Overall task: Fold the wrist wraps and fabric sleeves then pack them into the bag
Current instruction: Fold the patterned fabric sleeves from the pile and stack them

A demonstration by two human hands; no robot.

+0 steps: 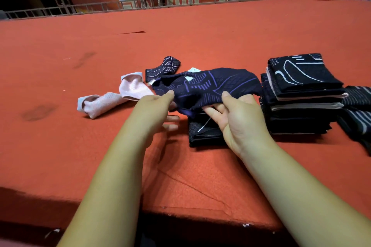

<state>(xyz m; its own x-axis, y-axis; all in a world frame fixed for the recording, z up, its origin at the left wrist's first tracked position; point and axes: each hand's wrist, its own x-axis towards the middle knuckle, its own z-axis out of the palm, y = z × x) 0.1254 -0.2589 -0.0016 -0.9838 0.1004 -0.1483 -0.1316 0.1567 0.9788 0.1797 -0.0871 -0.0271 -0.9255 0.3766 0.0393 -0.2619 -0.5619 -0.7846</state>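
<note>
Over the red table [180, 36], our left hand [158, 110] and right hand [236, 118] pinch a crumpled, purple-lined navy sleeve [210, 84]. A folded stack [301, 94] lies at three o'clock.

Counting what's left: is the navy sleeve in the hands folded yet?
Not folded: the navy sleeve hangs loose and rumpled, held between left hand and right hand.

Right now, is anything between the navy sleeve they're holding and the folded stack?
Nothing visible does. The left hand and right hand hold the navy sleeve right beside the folded stack; a folded dark piece lies under it. No bag shows.
</note>
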